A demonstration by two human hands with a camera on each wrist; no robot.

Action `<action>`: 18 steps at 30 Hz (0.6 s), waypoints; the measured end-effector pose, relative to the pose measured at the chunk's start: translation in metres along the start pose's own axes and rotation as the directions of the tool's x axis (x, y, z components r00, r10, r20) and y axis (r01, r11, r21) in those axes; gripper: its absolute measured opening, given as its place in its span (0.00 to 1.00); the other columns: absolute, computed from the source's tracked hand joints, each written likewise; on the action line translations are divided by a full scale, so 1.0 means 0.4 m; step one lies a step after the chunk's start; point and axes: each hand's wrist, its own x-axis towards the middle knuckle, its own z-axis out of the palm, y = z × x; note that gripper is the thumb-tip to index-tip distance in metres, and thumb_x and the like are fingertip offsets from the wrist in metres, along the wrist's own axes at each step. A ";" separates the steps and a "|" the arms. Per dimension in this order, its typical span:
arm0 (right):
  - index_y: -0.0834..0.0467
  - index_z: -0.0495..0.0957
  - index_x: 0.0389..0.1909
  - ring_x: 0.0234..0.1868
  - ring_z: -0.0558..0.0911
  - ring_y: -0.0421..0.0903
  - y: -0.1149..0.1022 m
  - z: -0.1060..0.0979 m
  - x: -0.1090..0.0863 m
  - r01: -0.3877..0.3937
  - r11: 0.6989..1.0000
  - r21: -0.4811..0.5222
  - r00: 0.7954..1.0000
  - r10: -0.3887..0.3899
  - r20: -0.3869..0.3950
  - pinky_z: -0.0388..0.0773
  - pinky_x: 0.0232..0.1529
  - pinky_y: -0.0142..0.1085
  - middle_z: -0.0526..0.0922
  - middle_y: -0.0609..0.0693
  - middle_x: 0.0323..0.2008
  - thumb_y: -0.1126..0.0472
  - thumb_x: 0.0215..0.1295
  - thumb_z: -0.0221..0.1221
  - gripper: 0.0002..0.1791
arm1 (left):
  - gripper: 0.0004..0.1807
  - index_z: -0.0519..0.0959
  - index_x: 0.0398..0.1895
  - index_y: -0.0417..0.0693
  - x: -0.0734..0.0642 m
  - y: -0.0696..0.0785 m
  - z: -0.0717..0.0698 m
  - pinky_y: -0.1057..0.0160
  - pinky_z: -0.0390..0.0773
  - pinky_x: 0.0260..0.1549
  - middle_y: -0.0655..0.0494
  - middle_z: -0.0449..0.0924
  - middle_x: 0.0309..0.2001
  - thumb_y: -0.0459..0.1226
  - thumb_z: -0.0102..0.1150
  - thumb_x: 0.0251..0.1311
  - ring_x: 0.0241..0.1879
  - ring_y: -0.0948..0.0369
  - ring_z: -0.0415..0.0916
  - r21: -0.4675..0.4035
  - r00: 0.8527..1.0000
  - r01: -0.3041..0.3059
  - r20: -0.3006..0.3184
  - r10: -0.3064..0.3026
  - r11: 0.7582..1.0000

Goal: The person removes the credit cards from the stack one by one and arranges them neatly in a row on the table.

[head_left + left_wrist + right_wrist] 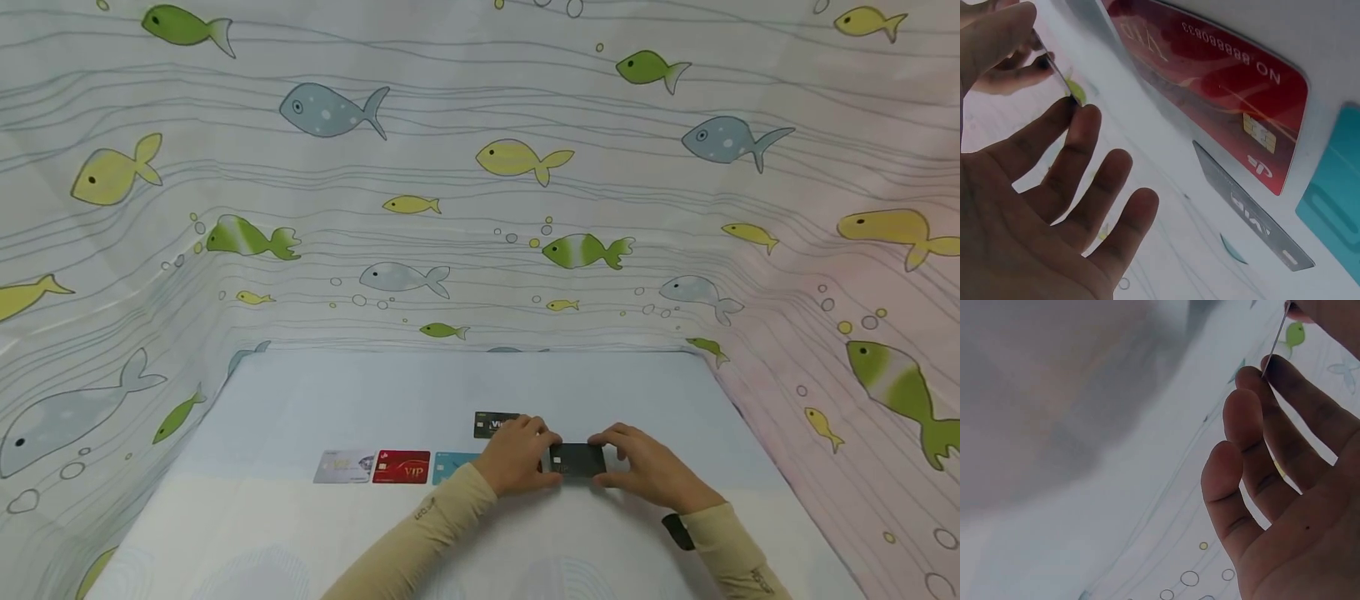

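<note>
In the head view a black card [577, 461] with a chip and "VIP" lettering is held by its edges between both hands. My left hand [517, 456] pinches its left end between thumb and fingers, and my right hand [645, 467] pinches the right end. Both wrist views show this card edge-on, as a thin line [1055, 67] at the fingertips. Beside the left hand lies a red card [1222, 81], with a dark card [486, 425] behind, partly covered by that hand. A teal card [452, 467] is partly hidden by the left wrist.
Further left in the same row lie a red VIP card [401, 467] and a silver card [343, 467]. They rest on a white table [262, 517]. Fish-patterned curtains [450, 233] surround its back and sides.
</note>
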 end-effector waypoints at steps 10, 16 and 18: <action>0.49 0.80 0.57 0.41 0.77 0.41 -0.002 0.011 0.001 -0.017 1.000 -0.014 0.999 0.018 0.029 0.77 0.36 0.36 0.78 0.40 0.51 0.45 0.54 0.75 0.30 | 0.27 0.83 0.54 0.57 -0.003 0.007 0.007 0.60 0.77 0.48 0.61 0.79 0.45 0.60 0.69 0.56 0.48 0.60 0.76 0.035 1.000 -0.007 0.015 0.006 0.999; 0.49 0.81 0.56 0.41 0.77 0.41 0.000 0.019 0.004 -0.020 1.000 -0.012 0.999 0.020 0.040 0.78 0.38 0.37 0.78 0.41 0.51 0.46 0.53 0.76 0.30 | 0.27 0.83 0.53 0.57 -0.003 0.010 0.008 0.60 0.77 0.49 0.60 0.79 0.45 0.61 0.69 0.55 0.49 0.60 0.76 0.048 0.999 -0.006 0.046 0.004 0.999; 0.49 0.81 0.56 0.41 0.77 0.41 0.002 0.025 0.005 -0.023 1.000 -0.005 0.999 0.023 0.044 0.78 0.38 0.38 0.78 0.41 0.51 0.46 0.53 0.76 0.30 | 0.28 0.84 0.53 0.58 -0.003 0.011 0.012 0.61 0.76 0.49 0.61 0.79 0.45 0.61 0.70 0.55 0.48 0.60 0.76 0.056 0.999 -0.006 0.050 0.003 0.998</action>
